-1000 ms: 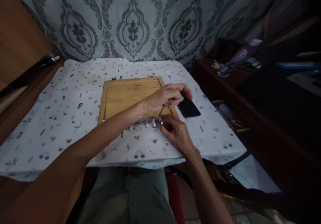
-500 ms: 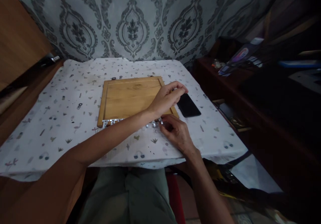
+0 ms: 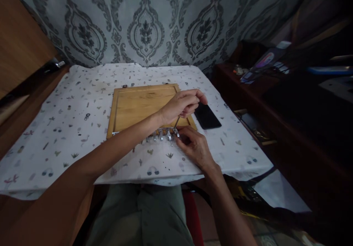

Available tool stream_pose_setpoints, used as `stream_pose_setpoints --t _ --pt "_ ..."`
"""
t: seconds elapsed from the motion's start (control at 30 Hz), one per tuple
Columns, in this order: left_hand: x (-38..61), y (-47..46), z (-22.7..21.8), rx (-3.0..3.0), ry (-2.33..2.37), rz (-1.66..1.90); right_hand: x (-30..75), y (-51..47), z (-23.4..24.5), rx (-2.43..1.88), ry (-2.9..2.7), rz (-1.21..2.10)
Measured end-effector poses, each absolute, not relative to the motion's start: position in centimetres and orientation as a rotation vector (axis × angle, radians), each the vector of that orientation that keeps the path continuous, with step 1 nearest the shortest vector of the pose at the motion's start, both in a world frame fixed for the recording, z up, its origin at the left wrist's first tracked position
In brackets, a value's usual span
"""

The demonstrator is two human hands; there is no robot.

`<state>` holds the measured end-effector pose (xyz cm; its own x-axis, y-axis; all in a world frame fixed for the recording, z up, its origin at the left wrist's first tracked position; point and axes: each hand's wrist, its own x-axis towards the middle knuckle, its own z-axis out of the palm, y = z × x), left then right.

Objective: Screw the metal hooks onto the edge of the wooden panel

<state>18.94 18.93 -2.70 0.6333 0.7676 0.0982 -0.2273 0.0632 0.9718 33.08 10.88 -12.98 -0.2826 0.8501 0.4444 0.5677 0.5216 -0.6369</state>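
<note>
A wooden board (image 3: pixel 138 108) with a raised frame lies flat on the cloth. Along its near edge runs a row of several small silver metal clips (image 3: pixel 161 134), partly covered by my left forearm. My left hand (image 3: pixel 182 106) is closed above the board's right part, with a thin metal shaft like a screwdriver's (image 3: pixel 177 122) slanting down from it to the rightmost clip (image 3: pixel 175 131). The handle is hidden in the fist. My right hand (image 3: pixel 196 145) pinches that same end clip between thumb and fingers at the board's near right corner.
A black phone (image 3: pixel 207 116) lies just right of the board on the patterned white tablecloth (image 3: pixel 82 157). Along the right stands a dark wooden shelf (image 3: pixel 234 78) with a purple bottle (image 3: pixel 264 62). Patterned wallpaper (image 3: pixel 146 21) closes off the back.
My left hand has turned and curled its fingers more tightly, and the thin shaft below it now shows. My right hand stays in place at the end clip.
</note>
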Motion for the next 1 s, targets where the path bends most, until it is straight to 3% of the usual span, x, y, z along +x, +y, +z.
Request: stream_pose_setpoints --t 0.3,1.0 --pt "19.4 17.2 -2.5 1.329 0.815 1.150 33.2 11.1 -13.5 -1.152 -1.985 0.450" --pt "19.9 18.5 -2.9 1.310 0.624 0.904 33.1 11.0 -13.2 -1.150 -1.969 0.475"
